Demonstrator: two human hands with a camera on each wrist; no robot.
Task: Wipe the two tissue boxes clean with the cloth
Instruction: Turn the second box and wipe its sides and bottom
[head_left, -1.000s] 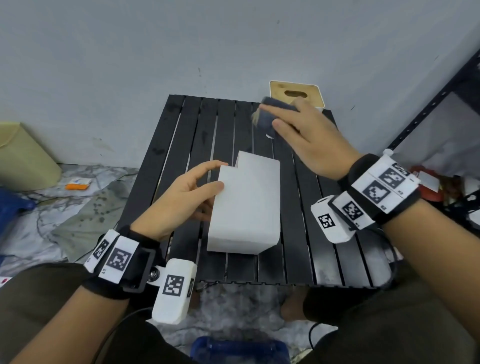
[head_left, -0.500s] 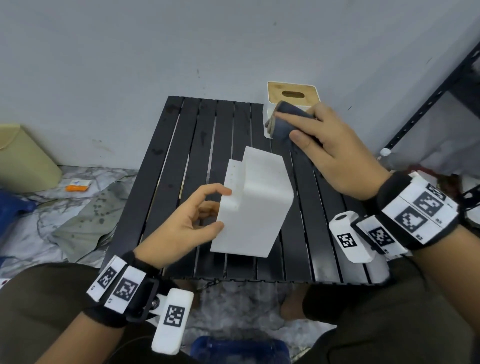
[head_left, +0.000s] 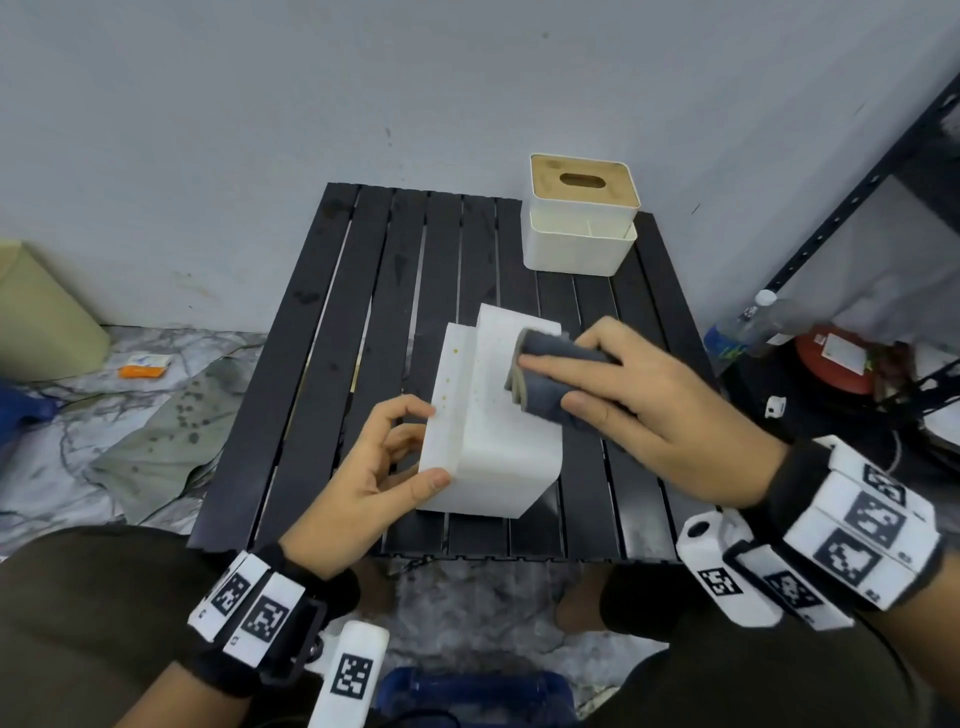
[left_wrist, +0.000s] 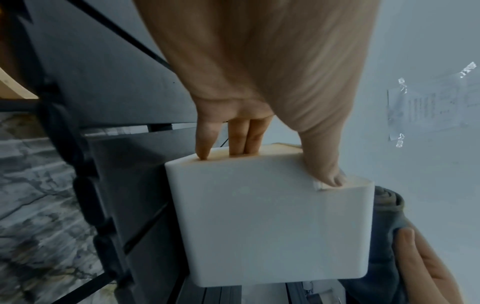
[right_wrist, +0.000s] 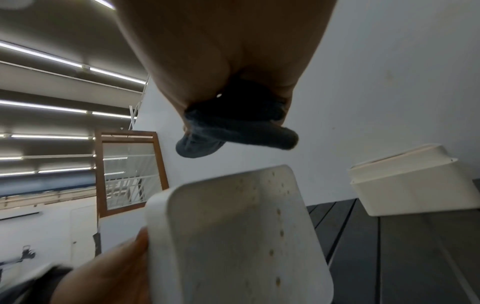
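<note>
A white tissue box (head_left: 493, 431) lies tipped on the black slatted table (head_left: 322, 364), its upper face speckled with small brown spots. My left hand (head_left: 384, 467) grips its near left edge, thumb on top and fingers underneath (left_wrist: 233, 142). My right hand (head_left: 623, 395) holds a folded dark grey cloth (head_left: 550, 379) against the box's far right top edge; the cloth (right_wrist: 233, 127) is bunched under the fingers. A second white tissue box (head_left: 579, 221) with a wooden slotted lid stands upright at the table's far right corner.
A grey wall runs behind the table. A black metal shelf (head_left: 883, 171) stands at the right with a plastic bottle (head_left: 748, 327) and a red container (head_left: 831, 358) at its foot. A beige bin (head_left: 41, 312) sits at the left on the floor.
My right hand brought the cloth from the far lidded box back toward me onto the white box. My left hand tilted and turned that box, so its spotted face shows.
</note>
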